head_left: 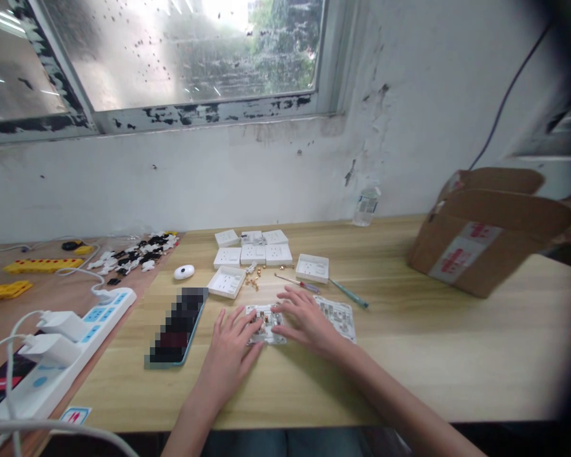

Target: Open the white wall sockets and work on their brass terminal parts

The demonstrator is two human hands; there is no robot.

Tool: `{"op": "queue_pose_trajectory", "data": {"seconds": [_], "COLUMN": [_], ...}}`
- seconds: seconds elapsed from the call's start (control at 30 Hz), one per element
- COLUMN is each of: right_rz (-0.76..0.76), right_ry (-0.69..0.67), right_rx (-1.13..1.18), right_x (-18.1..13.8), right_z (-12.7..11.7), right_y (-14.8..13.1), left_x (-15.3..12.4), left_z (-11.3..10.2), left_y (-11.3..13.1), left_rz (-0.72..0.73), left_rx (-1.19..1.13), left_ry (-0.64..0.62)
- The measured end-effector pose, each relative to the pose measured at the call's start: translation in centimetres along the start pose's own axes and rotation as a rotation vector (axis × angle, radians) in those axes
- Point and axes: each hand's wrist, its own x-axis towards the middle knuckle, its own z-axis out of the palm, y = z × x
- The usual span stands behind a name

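A pale plastic socket back plate (268, 331) with brass pieces in it lies on the table between my hands. My left hand (231, 343) grips its left side, fingers bent over the top edge and thumb at the lower edge. My right hand (304, 317) grips its right side between thumb and fingers, partly covering it. A second back plate (340, 317) with metal parts lies just right of my right hand. Behind my hands are small brass pieces (253, 281), a screwdriver (307, 286) with a clear purplish handle, and a teal pen-like tool (354, 296).
Several white socket covers (254, 254) stand in rows at the back. A phone (178, 327) and a white earbud case (184, 272) lie left. A power strip (66, 355) with plugs and cables borders the left side. A cardboard box (485, 235) and a plastic bottle (366, 206) stand right.
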Motion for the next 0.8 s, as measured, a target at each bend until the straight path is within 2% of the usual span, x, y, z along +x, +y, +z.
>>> {"op": "queue_pose_trajectory", "data": {"seconds": [0.47, 0.8], "right_rz": [-0.080, -0.123], "right_ry": [0.055, 0.062], "right_rx": [-0.009, -0.065], "right_x": [-0.16, -0.17], "right_z": [0.08, 0.28], "right_y": [-0.27, -0.20], "left_x": [-0.06, -0.07], "left_z": [0.08, 0.24], "left_y": [-0.24, -0.32], "left_rz": [0.013, 0.005], "left_rx": [0.003, -0.002], "left_ry": [0.034, 0.008]}}
